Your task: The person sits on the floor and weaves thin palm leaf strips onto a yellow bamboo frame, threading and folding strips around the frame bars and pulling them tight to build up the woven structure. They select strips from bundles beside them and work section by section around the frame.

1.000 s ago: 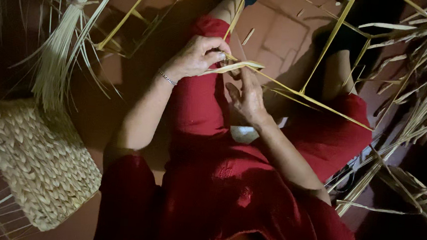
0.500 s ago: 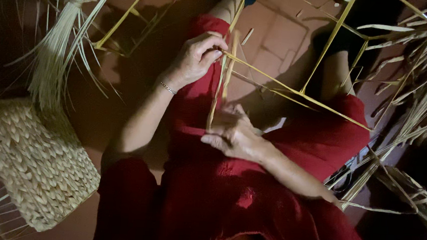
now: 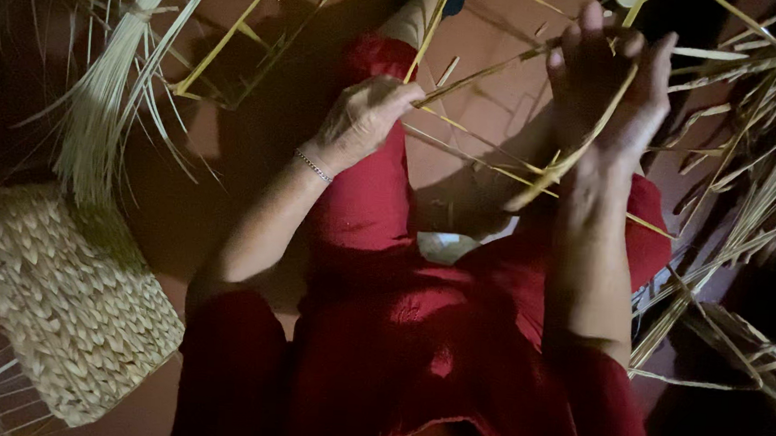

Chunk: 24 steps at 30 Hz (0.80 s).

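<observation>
Seated worker in a red garment, seen from above, with a pale straw strip held between both hands. The right hand is raised, fingers extended upward and loosely curled; the strip runs across its palm side and down past the wrist, so the hand appears to hold it lightly rather than clamp it, though the exact contact of thumb and fingers cannot be told. The left hand, with a thin bracelet at the wrist, is closed in a pinch on the other end of the straw work, where several thin strips meet. From the left pinch, the strip's long axis runs rightward and slightly away toward the right hand, then bends back toward the body. The right hand is nearer to the free length; the left hand is nearer to the junction.

Just beyond both hands lies a thin yellow rod frame, resting across the lap and legs. Below it, a reddish tiled floor. Left of the left hand, well apart, a tied bundle of straw and a woven basket. Right of the right hand, loose straw stalks lie scattered.
</observation>
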Tool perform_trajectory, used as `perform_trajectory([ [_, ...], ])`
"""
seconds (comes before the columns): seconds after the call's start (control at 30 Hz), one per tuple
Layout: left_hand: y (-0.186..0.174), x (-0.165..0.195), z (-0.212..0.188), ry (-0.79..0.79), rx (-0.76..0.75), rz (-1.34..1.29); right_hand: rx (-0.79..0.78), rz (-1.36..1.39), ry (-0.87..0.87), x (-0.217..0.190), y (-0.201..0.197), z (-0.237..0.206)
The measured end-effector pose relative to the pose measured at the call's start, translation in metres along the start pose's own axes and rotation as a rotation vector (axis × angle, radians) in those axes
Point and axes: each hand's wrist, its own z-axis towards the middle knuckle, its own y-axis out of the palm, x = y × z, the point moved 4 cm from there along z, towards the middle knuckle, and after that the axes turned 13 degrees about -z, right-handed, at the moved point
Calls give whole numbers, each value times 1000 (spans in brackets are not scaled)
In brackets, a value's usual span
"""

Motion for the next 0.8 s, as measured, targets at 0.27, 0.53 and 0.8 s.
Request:
perform_trajectory([
  [0.27,2,5,1,72,-84,177,192,-911,96,7,-22,26],
  [0.53,8,-15,4,-108,-163,-91,-175,-1220,87,85,54,-93],
  [0.8,-6,-5,3,-162,-181,-219,-146,-1390,-144,167,55,-82],
])
